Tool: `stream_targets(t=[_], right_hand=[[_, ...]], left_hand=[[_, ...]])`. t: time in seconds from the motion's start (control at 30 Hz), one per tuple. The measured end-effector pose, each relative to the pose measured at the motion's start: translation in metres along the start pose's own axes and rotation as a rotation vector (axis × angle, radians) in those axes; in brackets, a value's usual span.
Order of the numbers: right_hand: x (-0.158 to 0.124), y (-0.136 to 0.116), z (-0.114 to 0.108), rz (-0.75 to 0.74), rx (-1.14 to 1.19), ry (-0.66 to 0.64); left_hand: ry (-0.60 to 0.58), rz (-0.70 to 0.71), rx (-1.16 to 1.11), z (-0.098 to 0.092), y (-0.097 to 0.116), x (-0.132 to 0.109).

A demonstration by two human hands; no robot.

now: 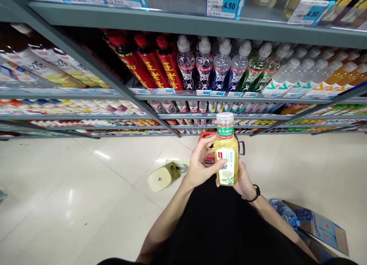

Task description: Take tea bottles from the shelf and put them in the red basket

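Observation:
A bottle of pale yellow tea [226, 154] with a white cap and a green neck label stands upright between my two hands, in front of my body. My left hand [200, 161] grips it from the left side, its thumb across the front label. Around the right side and lower back of the bottle curls my right hand [243, 179], its fingers mostly hidden behind it; a black band circles that wrist. Below and behind the bottle, a red basket [210, 159] with a dark handle shows in part.
Shelves of drinks run across the front, with red bottles [169, 64] and clear sports-cap bottles [186, 64]. Price tags [226, 4] line the top shelf edge. A beige stool-like object [162, 178] stands on the floor at left. Cardboard boxes [323, 228] and large water bottles [283, 212] lie at right.

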State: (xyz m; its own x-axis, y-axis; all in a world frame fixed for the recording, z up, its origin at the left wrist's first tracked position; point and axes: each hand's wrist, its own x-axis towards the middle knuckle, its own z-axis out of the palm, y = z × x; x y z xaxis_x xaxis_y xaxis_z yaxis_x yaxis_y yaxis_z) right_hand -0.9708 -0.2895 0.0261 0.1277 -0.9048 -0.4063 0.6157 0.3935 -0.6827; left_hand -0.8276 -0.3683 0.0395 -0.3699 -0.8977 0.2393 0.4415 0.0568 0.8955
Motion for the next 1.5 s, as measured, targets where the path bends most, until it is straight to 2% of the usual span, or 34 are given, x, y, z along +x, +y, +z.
stream_targets(t=[0.17,0.27,0.37,0.6,0.8,0.87,1.27,1.5], right_hand=[[0.002,0.001,0.001,-0.016,-0.066,0.106],[0.004,0.001,0.003,-0.043,-0.016,0.217],[0.004,0.001,0.004,-0.048,0.044,0.249],[0.000,0.003,-0.001,-0.025,0.043,0.232],[-0.010,0.009,-0.019,-0.055,-0.078,-0.012],[-0.012,0.010,-0.023,-0.061,-0.118,-0.045],[-0.016,0.015,-0.026,-0.059,-0.116,-0.032],[-0.019,0.010,-0.028,-0.048,-0.176,-0.020]], left_hand=[[0.047,0.085,0.072,0.002,0.004,-0.006],[0.031,0.120,0.117,0.003,0.007,-0.009],[0.024,0.129,0.165,0.005,0.007,-0.010],[0.018,0.127,0.146,0.007,0.005,-0.011],[0.075,0.111,0.117,0.005,-0.003,-0.008],[0.092,0.097,0.116,0.003,-0.006,-0.009],[0.079,0.069,0.056,0.004,-0.008,-0.014],[0.118,-0.007,0.040,0.003,-0.015,-0.020]])
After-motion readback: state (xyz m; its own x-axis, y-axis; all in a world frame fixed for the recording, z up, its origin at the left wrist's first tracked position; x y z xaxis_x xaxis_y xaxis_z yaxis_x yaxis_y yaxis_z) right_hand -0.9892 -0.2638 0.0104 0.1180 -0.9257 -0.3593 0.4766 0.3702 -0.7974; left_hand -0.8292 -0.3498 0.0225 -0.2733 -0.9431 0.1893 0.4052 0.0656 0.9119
